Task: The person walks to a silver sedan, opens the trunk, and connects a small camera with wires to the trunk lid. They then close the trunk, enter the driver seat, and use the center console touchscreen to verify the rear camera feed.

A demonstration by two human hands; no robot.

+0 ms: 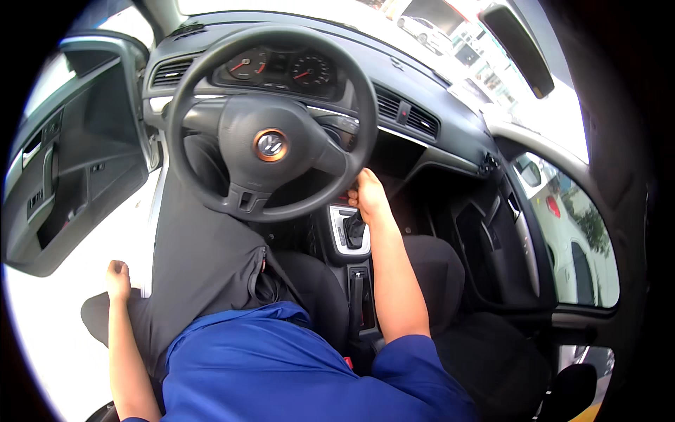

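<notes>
Landmark: steering wheel (246, 133), ahead of the seated person.

Right hand (368, 197) is just beside the wheel's lower-right rim, fingers curled in, directly above the gear lever (356, 231). Lever's top is hidden by the hand, so can't tell if it's gripped or only touched. Lever sits below and right of the wheel, dark boot inside a silver surround (340, 247). Handbrake (357, 288) is behind it, farther from the wheel.

Left hand (118, 281) is well apart from the wheel, out to its lower left, past the left leg. Fingers loosely curled; too small to tell if anything's in it.

Instrument cluster (281, 70) shows beyond the wheel's upper rim, red needles on both dials. Driver's door (84, 176) stands open left of the wheel. Centre vents (422, 121) are to its right, passenger seat (432, 274) lower right. Rear-view mirror (517, 49) is well to its upper right.
</notes>
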